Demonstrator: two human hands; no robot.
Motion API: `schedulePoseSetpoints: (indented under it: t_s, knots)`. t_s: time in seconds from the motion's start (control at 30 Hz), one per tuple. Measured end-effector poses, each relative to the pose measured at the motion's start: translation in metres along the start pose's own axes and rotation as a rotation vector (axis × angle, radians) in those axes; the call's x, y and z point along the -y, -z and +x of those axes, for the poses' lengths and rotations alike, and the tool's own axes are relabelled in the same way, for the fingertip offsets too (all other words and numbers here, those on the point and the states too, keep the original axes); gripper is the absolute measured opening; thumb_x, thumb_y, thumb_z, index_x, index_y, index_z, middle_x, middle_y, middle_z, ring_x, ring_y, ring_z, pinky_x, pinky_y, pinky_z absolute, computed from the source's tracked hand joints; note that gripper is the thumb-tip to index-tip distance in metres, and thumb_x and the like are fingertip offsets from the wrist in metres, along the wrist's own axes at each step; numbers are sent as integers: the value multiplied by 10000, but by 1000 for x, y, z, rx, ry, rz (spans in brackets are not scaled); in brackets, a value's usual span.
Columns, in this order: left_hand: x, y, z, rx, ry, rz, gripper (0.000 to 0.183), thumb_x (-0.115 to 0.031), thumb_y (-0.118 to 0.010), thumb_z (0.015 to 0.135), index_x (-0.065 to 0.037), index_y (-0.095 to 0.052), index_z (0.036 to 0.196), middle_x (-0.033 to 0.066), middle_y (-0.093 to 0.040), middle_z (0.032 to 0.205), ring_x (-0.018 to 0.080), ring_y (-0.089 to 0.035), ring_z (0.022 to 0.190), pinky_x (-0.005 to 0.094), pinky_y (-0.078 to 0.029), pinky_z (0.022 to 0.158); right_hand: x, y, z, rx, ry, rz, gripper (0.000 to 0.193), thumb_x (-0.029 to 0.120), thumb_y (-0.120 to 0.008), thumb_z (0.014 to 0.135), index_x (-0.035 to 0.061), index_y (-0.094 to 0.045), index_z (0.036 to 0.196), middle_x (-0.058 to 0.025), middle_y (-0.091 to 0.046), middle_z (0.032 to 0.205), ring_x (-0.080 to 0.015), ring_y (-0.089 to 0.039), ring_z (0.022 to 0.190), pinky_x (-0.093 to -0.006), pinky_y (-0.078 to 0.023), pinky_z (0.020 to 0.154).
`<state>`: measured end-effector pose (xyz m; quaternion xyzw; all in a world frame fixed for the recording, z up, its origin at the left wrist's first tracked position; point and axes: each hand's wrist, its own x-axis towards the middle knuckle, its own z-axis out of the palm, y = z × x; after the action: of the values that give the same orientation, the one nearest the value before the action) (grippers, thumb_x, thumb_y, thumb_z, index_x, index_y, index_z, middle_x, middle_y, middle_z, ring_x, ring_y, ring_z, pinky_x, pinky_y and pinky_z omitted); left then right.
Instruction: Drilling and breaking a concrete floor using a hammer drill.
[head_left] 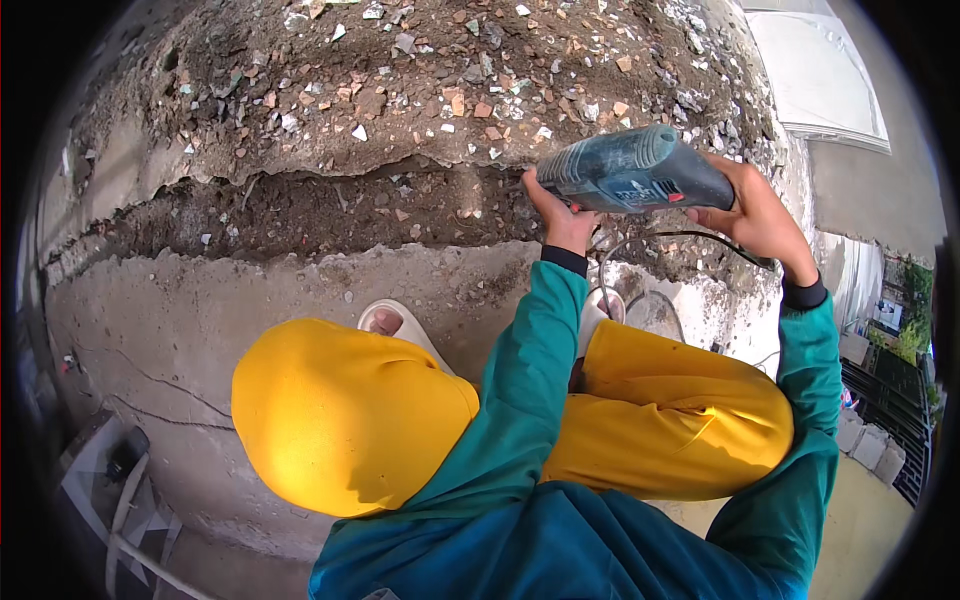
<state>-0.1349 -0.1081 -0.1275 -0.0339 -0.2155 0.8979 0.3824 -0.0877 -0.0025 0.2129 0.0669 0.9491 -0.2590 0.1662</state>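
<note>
One dark blue-green power tool [630, 172] with ribbed plastic casing, held over a rough brown dirt trench [380, 208]; the person's right hand [757, 215] grasps its rear handle, the left hand [563, 217] its front end. One thin black cable [690, 234], looping near both.

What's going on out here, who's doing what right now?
A person in yellow trousers is crouched at the edge of a broken-up trench, holding a green-and-black power tool in both hands. The left-hand grip is near the tool's front; the right-hand grip is around its rear end. A dark cable loops below the tool. Loose rubble covers the ground beyond the trench. The tool's tip isn't clearly visible, so I can't tell whether it's running.
</note>
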Motion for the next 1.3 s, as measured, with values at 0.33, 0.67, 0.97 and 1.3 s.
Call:
schedulePoseSetpoints:
  t_s: [0.33,0.67,0.97,1.3]
  knots:
    - [72,-39,-17,-742,-123,78,471,-561,-377,861,-143,-592,904,-21,-605,886,143,-500,618,304,-428,569,12,8,-18,162,-169,-165,447,22,-713,652,-42,-613,1083,-256,-660,844,-392,-654,795,-419,-504,719]
    - [89,-84,2,-1000,-159,-15,446,-581,-404,837,-164,-552,783,-45,-564,742,129,-334,431,257,-281,396,20,29,-22,70,-137,-92,452,3,-718,660,-39,-611,1097,-208,-653,804,-307,-619,690,-370,-490,705]
    - [5,-17,7,-669,-281,51,610,-580,-357,838,-138,-613,1170,75,-573,1268,292,-524,1177,519,-401,1018,40,-23,73,12,179,-354,395,123,-749,645,-48,-627,980,-264,-643,809,-420,-638,826,-455,-502,735]
    - [-32,-18,4,-811,-500,-334,575,-649,-492,846,-219,-621,1204,-5,-612,1245,259,-553,1188,514,-455,999,115,-66,165,330,113,-763,250,134,-708,611,-4,-701,819,-221,-682,826,-376,-685,803,-442,-565,672]
